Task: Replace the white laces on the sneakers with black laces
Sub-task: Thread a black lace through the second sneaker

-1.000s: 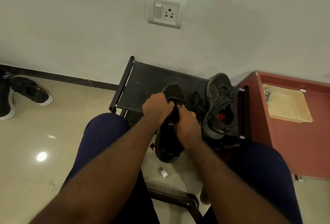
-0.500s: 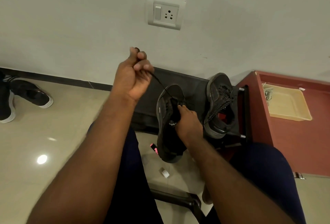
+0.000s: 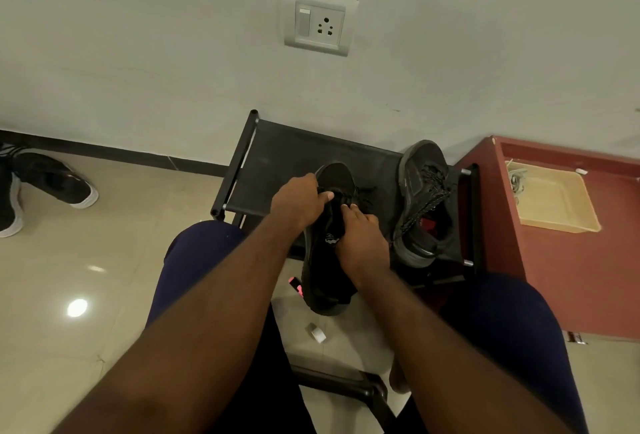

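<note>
We're mid-lacing the sneaker (image 3: 322, 271), held btwn our knees. Its toe points up over the front of the rack (image 3: 294, 156) and its heel hangs over the floor; we can't tell if the toe touches the fabric. L hand (image 3: 298, 201) is curled at the eyelets, thumb & fingers pressed together on what looks like the lace (image 3: 363, 191). It's black on black, so the pinch itself is hard to see. R hand (image 3: 362, 246) lies over the tongue, fingers curled round the upper, tips right by the L thumb. The 2nd sneaker (image 3: 420, 198) lies on its side on the rack just beside, already w/ a dark speckled lace. The white laces (image 3: 516, 179) sit in the tray (image 3: 554, 205) on the red table (image 3: 571, 278), well apart.

Risks, as we judge them:
- Wrong or skipped eyelet. Everything's dark & the light's dim, so we prob. thread by feel; a missed hole means undoing rows.
- Tip slips out. If L hand loosens before the lace is thru, we lose it in the dark upper.
- Uneven ends. Pulling hard on one side leaves the other too short to tie.
- Twisted lace under R hand, where we can't see it.
- Sneaker slips. Only R hand steadies it, so a strong L tug could roll it to the floor or knock the 2nd sneaker off the rack.
</note>
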The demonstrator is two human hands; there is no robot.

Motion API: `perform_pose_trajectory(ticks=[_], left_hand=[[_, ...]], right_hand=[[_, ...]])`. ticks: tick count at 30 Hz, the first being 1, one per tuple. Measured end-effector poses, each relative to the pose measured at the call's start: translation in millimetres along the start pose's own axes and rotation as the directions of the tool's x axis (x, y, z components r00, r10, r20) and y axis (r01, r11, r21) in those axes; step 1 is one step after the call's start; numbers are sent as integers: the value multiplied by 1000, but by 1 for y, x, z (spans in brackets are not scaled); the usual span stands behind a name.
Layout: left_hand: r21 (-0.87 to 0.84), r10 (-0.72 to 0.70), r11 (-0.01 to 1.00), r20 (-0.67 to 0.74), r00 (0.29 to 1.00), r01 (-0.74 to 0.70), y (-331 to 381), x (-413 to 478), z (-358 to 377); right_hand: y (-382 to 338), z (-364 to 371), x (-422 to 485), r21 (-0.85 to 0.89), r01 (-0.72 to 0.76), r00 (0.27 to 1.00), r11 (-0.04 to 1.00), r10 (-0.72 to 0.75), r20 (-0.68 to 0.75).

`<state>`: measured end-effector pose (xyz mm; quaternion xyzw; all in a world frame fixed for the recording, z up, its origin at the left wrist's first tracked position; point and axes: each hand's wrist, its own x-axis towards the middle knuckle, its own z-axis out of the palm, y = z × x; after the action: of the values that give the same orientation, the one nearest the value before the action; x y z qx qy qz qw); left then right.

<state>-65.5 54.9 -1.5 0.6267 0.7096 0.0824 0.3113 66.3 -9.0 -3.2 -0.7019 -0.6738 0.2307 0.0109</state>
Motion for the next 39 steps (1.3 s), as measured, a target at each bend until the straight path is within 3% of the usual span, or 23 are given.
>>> perform_pose_trajectory(ticks=[7,9,10,11,13,14,15,16,19,21,22,23,25,26,29,31,32,34,36,37,38,39], left_hand=[[-129,-10,991,53,999,17,-5,16,-1],[-260,-9,965,55,998,23,-7,14,-9],[-417,-3,908,77,997,35,-4,9,-15],[-634,27,772,108,994,48,1,3,-24],[-966,192,254,108,976,57,9,-9,-50],[-997,284,-7,68,956,73,11,-13,-64],[-981,336,-178,15,942,79,11,-16,-74],[-967,331,-250,-34,943,53,9,-16,-79],[-994,128,-95,-62,990,-50,1,-11,-68],[-1000,28,24,-9,1000,-10,3,-8,-54],[-989,-1,147,15,1000,15,5,-6,-48],[-937,-38,349,18,999,30,7,-5,-41],[-642,-49,767,-42,998,10,7,0,-20],[-481,-32,877,-40,999,9,6,0,-10],[-262,-54,963,16,998,57,3,5,15],[-220,-45,975,-16,999,41,3,9,19],[-198,-26,980,-35,999,19,3,10,20],[-129,9,991,-80,997,-19,5,12,22],[-39,43,998,-120,992,-48,5,12,25],[-14,57,998,-130,990,-60,6,13,26],[-4,62,998,-129,990,-63,7,14,28],[-2,57,998,-122,991,-57,7,16,31]], right_hand=[[-2,-2,2,-36,-12,1000,999,12,6],[-3,-2,3,-44,-19,1000,999,19,4],[-3,-3,3,-47,-22,1000,999,23,4],[-4,-3,3,-50,-23,1000,999,23,0],[-4,-3,3,-56,-23,1000,998,23,-4],[-4,-3,4,-55,-24,1000,998,24,-4],[-4,-3,5,-48,-25,1000,999,25,-6],[-5,-3,5,-42,-26,1000,999,26,-6],[-4,-3,6,7,-5,1000,1000,5,-26],[1,-4,8,124,9,1000,992,-7,-21],[4,-6,9,223,18,1000,975,-16,-8],[8,-9,10,334,24,1000,942,-24,-5],[14,-15,12,502,-2,1000,865,10,-12],[18,-17,14,547,-26,998,837,49,-26],[27,-16,30,636,-130,966,761,241,-91],[30,-18,47,723,-199,948,661,317,-28],[31,-19,55,743,-220,957,632,286,40],[33,-22,71,660,-187,982,728,151,112],[34,-29,80,520,-116,993,846,99,59],[36,-35,85,533,-108,993,839,115,20],[38,-43,88,624,-124,986,771,169,-12],[39,-55,90,757,-134,968,640,249,-38]])
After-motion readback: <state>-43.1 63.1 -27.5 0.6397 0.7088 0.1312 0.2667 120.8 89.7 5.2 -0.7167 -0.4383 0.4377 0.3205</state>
